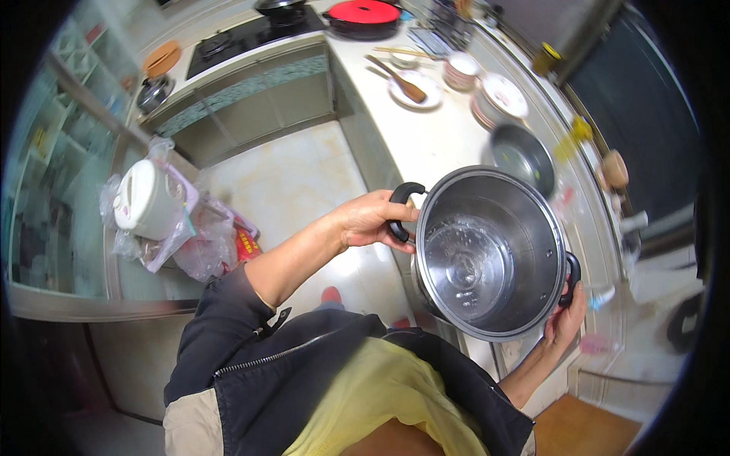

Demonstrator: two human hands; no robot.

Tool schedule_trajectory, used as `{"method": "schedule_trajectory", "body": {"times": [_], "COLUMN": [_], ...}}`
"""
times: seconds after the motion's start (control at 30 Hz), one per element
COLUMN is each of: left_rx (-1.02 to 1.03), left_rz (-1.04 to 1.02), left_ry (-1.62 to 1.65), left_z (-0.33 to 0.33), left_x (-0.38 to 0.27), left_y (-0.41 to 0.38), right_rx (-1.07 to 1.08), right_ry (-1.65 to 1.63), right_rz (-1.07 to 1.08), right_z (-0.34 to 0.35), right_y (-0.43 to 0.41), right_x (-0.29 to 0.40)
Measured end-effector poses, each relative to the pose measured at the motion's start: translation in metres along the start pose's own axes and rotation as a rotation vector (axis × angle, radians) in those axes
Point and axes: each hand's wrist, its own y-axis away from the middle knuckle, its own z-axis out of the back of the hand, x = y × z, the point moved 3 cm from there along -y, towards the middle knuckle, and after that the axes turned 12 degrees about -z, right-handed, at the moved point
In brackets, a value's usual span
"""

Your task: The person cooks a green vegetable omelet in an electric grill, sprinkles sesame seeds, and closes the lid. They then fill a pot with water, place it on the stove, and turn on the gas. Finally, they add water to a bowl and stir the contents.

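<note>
My left hand grips the black left handle of a deep stainless steel pot, and my right hand holds its other handle from the lower right. The pot is tipped so that its inside faces me; water drops lie on its shiny bottom. Just beyond its rim stands a dark grey basin with some water and green bits in it. Farther back on the counter, a wooden spatula lies across a white plate.
Stacked bowls, a larger stack of dishes and a red-lidded electric pan stand on the counter. A black gas hob is at the far left. A white rice cooker and plastic bags are on my left.
</note>
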Motion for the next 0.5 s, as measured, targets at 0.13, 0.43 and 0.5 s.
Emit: {"method": "schedule_trajectory", "body": {"times": [0.13,0.43,0.5], "left_rx": [-0.102,-0.392,-0.435], "left_rz": [-0.254,-0.64,-0.699], "left_ry": [-0.165,-0.029,-0.014], "left_z": [0.062,0.21,0.242], "left_x": [-0.065,-0.182,-0.201], "left_y": [0.039,0.122,0.131], "right_rx": [0.072,0.542,0.666], "right_ry": [0.002,0.053,0.021], "right_rz": [0.059,-0.12,-0.139], "right_z": [-0.104,-0.372,-0.427], "right_y": [-0.024,-0.062,-0.073], "right_x": [-0.007,-0.054,-0.07]}}
